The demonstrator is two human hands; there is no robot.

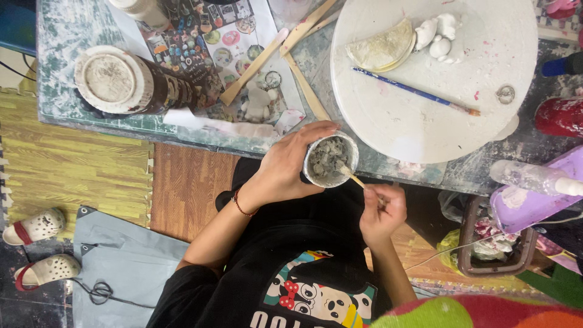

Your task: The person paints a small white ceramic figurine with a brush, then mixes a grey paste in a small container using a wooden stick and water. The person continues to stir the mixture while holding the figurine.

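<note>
My left hand [284, 165] grips a small round cup [330, 160] holding lumpy grey paste, just below the table edge, over my lap. My right hand [381, 211] holds a thin wooden stick [351, 177] whose tip is dipped into the paste. On the table above lies a large white round board [425, 121]. It carries a blue-handled paintbrush [413, 91], a folded pale clay piece [382, 47] and small white clay shapes [438, 36].
A big jar lying on its side [121, 80] rests at the table's left, next to a printed sheet [225, 42] and wooden sticks [303, 79]. A purple tray with a clear bottle [534, 179] and a brown bin [492, 246] stand at right. White sandals [36, 243] lie on the floor.
</note>
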